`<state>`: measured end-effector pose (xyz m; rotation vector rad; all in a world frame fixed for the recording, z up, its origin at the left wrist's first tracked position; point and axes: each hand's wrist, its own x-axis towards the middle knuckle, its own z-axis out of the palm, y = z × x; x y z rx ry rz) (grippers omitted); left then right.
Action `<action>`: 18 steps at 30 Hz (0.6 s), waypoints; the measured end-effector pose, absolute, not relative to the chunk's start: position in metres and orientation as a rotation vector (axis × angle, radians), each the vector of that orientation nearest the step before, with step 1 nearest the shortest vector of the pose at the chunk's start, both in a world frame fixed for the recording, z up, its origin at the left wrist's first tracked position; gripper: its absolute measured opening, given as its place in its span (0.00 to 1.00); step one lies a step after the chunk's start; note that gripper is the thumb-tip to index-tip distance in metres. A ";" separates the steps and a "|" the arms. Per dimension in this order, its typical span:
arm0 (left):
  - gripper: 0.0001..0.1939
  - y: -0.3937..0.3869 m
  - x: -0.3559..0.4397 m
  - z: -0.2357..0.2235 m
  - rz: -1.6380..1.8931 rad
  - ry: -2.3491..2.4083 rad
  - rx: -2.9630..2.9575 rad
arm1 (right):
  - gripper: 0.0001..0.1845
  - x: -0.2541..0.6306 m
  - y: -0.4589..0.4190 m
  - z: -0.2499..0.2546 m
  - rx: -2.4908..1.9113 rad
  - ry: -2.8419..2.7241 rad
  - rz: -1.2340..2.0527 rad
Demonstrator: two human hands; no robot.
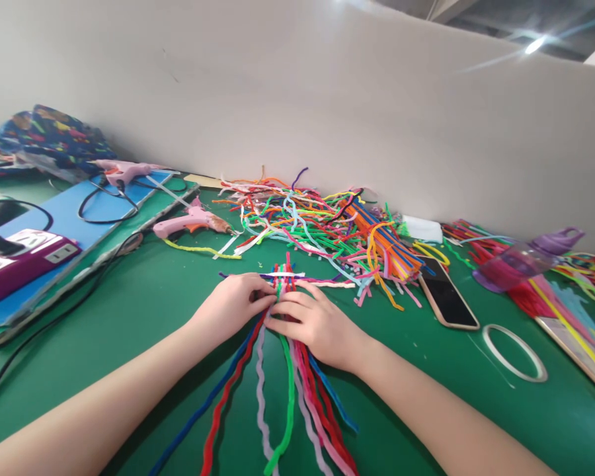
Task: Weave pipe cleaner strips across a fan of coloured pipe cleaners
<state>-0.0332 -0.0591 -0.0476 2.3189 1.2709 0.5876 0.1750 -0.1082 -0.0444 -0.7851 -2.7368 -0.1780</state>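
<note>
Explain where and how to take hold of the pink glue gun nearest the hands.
Grip the glue gun by its rounded handle, probably best coming from the left, since it lies on its side with that end pointing left. Avoid the discoloured nozzle, which points right, towards the pipe cleaner pile.

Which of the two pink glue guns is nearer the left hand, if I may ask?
The front glue gun, right of the blue board; the rear glue gun lies farther back, on that board.

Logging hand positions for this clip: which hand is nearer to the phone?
Right. The right hand is to the phone's left; the left hand is farther left, beyond the right hand.
</note>
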 end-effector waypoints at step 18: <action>0.12 -0.062 -0.033 -0.046 0.609 1.229 2.355 | 0.15 0.176 -0.107 -0.047 -0.719 -2.605 -0.211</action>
